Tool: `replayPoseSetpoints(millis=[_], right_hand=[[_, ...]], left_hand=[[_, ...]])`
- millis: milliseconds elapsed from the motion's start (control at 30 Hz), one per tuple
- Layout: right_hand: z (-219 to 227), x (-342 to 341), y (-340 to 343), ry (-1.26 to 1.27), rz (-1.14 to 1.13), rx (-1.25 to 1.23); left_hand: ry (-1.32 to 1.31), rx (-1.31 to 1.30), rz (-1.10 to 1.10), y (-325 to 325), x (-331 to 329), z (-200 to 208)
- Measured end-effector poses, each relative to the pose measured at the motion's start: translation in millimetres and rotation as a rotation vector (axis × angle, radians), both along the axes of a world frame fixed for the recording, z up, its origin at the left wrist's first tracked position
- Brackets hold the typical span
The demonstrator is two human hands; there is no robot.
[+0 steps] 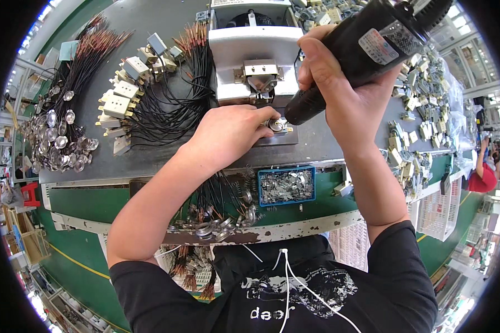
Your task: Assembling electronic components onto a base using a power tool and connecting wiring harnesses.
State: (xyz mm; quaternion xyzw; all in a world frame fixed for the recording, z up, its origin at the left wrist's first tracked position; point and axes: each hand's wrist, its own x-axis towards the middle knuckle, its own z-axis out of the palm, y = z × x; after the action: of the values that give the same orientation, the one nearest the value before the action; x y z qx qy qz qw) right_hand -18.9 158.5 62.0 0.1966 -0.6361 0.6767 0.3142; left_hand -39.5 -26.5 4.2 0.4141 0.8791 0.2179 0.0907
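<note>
At the middle of the worktop (166,16), seen from my head camera, my left hand (231,133) pinches a small round metal part (276,125), fingers closed on it, on a grey plate before the white press fixture (254,53). My right hand (339,91) is clamped around a black electric screwdriver (366,50), its tip down beside the part. Toward the left edge lie black wired assemblies (161,105), white connector blocks (119,97) and round metal discs (61,139). Near the front edge sits a blue tray of metal clips (286,186).
</note>
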Motion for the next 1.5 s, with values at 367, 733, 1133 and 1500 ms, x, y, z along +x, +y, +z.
replayPoseSetpoints(millis=[367,733,1133,1500], right_hand=[[-1,-2,-1,0.024,0.063,0.116],[-1,5,-2,-0.129,0.104,0.107],[49,41,2,-0.305,-0.203,0.066],[51,0,-25,0.097,-0.157,-0.031]], left_hand=[[0.083,0.003,-0.025,-1,-3,-2],[0.114,0.04,-0.044,-1,1,-7],[0.51,0.085,-0.048,13,33,-2],[0.281,-0.094,-0.507,15,67,-20]])
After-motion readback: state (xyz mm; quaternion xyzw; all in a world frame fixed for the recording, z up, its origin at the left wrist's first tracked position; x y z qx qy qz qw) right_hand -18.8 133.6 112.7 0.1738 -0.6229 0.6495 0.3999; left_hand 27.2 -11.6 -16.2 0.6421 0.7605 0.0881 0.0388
